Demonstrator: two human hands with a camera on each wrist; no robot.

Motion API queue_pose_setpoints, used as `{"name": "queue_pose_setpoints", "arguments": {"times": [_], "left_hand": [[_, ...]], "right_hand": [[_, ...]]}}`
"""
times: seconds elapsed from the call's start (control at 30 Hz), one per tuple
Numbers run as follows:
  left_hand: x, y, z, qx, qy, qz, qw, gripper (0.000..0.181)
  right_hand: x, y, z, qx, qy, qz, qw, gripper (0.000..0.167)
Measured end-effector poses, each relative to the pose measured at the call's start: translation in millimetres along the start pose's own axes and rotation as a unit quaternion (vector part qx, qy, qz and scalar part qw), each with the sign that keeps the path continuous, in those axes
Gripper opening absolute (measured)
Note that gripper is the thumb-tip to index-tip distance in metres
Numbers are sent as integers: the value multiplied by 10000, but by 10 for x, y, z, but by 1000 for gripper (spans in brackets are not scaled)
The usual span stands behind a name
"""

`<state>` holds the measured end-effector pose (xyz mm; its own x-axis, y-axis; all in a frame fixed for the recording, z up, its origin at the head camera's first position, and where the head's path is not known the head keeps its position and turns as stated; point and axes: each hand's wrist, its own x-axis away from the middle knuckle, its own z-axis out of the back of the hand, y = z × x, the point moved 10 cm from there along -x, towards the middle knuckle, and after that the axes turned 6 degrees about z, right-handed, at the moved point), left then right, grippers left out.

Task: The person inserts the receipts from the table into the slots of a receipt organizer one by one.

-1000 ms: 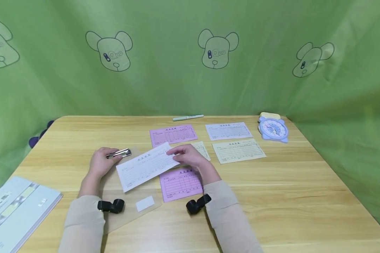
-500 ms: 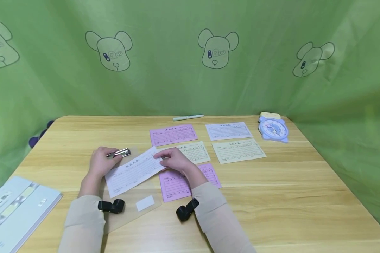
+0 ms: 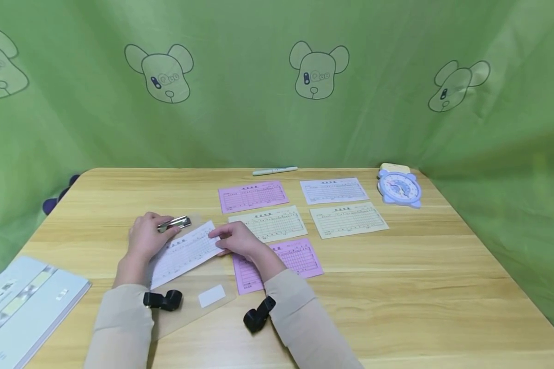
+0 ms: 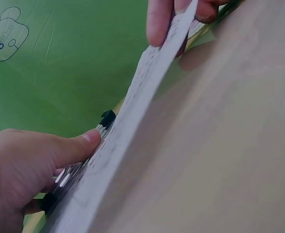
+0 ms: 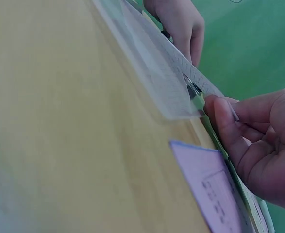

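Note:
My left hand [image 3: 145,238] grips the metal clip [image 3: 181,222] at the top of a see-through clipboard [image 3: 180,318], its thumb pressing on the clip [image 4: 69,174] in the left wrist view. Between the thumb and fingers of my right hand [image 3: 240,242] the right end of a white printed slip [image 3: 182,256] is pinched. This slip lies tilted over the board's upper part, its left end close beside my left hand. In the right wrist view, my right hand [image 5: 263,141] holds the slip's corner near the clipboard's edge [image 5: 176,116]. Whether the slip is under the clip cannot be seen clearly.
Two pink slips [image 3: 254,197] [image 3: 300,259], two pale yellow slips [image 3: 270,224] [image 3: 348,220] and another white slip [image 3: 334,191] lie right of the board. Behind them is a pen [image 3: 274,171]. A blue toy clock [image 3: 399,188] stands far right, a thick folder [image 3: 27,312] left.
My right hand has moved left and slightly down with the white slip, bringing it over the clipboard towards the clip. My left hand has stayed on the clip.

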<state>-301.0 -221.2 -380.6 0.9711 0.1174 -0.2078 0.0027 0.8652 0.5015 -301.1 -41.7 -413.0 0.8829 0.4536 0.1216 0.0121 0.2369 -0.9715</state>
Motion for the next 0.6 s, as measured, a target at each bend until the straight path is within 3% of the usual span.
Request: {"name": "queue_pose_setpoints", "arguments": {"times": [0.1,0.33,0.6], "left_hand": [[0,18,-1,-132,-6,-44,9999,38],[-2,10,-23,17,11,-82,10000,36],[5,19,-34,137,27,-159,9998,34]], "right_hand": [[-5,5,-42,-138,5,-86,9999,27],[-19,5,-65,444,101,-55,9989,27],[-14,16,-59,549,211,-55,9983,28]]}}
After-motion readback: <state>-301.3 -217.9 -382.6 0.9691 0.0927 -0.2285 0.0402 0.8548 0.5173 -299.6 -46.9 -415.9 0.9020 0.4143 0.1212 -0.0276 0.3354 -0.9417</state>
